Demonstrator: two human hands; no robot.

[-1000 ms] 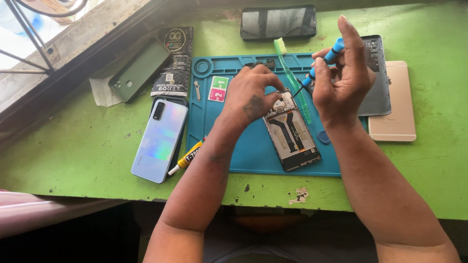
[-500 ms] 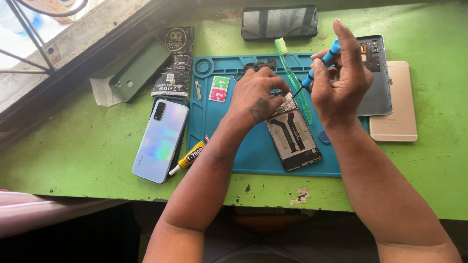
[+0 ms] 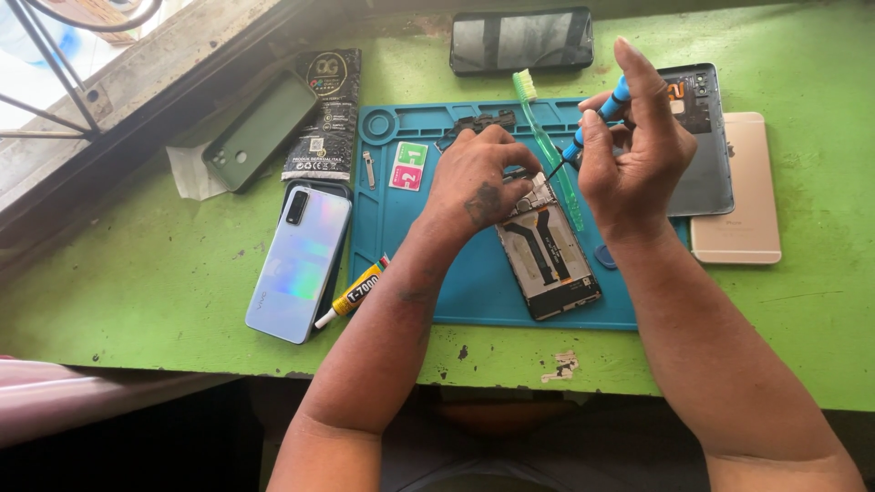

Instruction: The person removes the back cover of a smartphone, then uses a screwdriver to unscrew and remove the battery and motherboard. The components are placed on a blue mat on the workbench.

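Note:
An opened phone [image 3: 550,258] with its back off lies on a blue work mat [image 3: 474,282]. My left hand [image 3: 478,178] presses down on the phone's top end, fingers curled over it. My right hand [image 3: 633,146] holds a thin blue screwdriver [image 3: 597,123], whose tip points down at the phone's upper edge beside my left fingers. A green toothbrush [image 3: 545,141] lies on the mat between both hands.
On the green table: an iridescent phone [image 3: 301,262], a yellow glue tube [image 3: 355,293], a dark green case [image 3: 260,132], a black packet [image 3: 325,114], a dark phone [image 3: 521,40], a grey back cover [image 3: 706,146], a gold phone [image 3: 738,196]. A window ledge runs at upper left.
Both hands stay over the phone's top end. The screwdriver tip has shifted only slightly; nothing was picked up or let go.

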